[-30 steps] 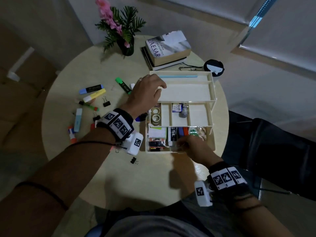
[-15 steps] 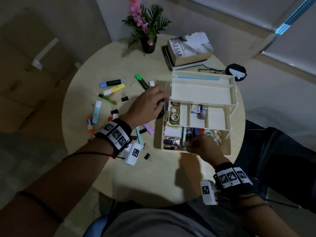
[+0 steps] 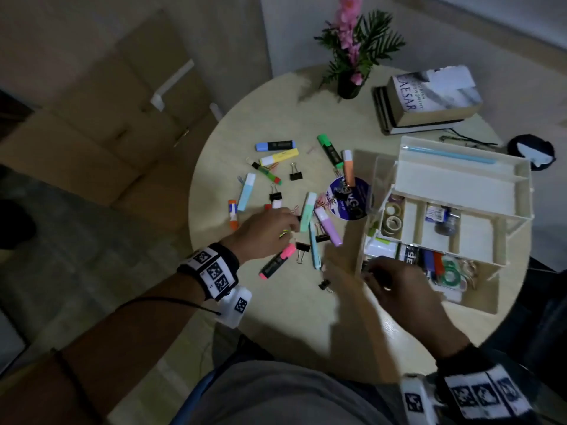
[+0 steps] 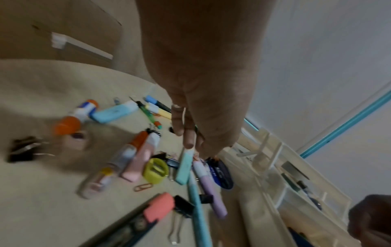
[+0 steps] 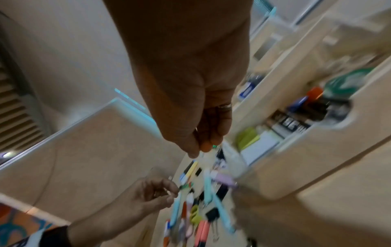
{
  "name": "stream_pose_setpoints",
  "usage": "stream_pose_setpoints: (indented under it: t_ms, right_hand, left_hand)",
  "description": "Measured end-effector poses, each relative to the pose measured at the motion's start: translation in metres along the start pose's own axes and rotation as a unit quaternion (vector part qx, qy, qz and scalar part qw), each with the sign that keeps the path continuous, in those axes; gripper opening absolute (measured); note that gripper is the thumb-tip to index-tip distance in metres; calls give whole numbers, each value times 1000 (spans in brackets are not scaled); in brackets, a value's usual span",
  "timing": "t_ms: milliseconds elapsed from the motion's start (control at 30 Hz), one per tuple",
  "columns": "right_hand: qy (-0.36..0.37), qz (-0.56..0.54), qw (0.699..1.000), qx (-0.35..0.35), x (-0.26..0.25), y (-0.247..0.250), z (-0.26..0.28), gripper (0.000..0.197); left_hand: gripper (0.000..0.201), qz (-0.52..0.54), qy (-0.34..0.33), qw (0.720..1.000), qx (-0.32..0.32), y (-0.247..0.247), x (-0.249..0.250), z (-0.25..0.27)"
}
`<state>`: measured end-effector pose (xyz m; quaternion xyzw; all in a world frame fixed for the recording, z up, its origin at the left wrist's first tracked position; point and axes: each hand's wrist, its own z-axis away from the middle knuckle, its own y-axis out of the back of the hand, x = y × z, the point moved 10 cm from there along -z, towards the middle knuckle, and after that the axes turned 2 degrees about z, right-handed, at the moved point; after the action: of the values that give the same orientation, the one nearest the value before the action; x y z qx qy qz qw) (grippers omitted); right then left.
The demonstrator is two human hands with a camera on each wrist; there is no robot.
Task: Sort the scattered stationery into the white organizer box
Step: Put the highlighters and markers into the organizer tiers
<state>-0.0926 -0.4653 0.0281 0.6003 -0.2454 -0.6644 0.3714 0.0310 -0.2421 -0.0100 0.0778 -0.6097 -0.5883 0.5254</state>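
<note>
Fingers of the left hand curl loosely above scattered stationery, grasping nothing, tips just beside one mint highlighter. Six binder clips lie around them on the tabletop. Rightward, the right hand looks clenched, grasp unclear, touching the three-tiered white organizer box near the tabletop's edge.

right hand motion-blurred, its fingertips' contents unclear over the organizer box front compartment

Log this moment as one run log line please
left hand: over scattered stationery, by mint highlighter | right hand: at white organizer box front, grasp unclear | highlighters, binder clips unsorted on table
</note>
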Motion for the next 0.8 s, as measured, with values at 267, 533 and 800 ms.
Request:
stream_pose_setpoints:
  t_ms: [267,533,800]
  right_hand:
    - [-76,-27,996,-37,-24,-99,-77,22]
    - [-201,-4,979,-37,-6,-118,-94,34]
    - [-261,35,964,-38,6,-128,-83,22]
  left_hand:
    - [12,-9,103,994,-29,6,-73,39]
    - [7,-22,72,995,-67,-6,-71,47]
    - [11,-56,39,993,-97,-26,-57,43]
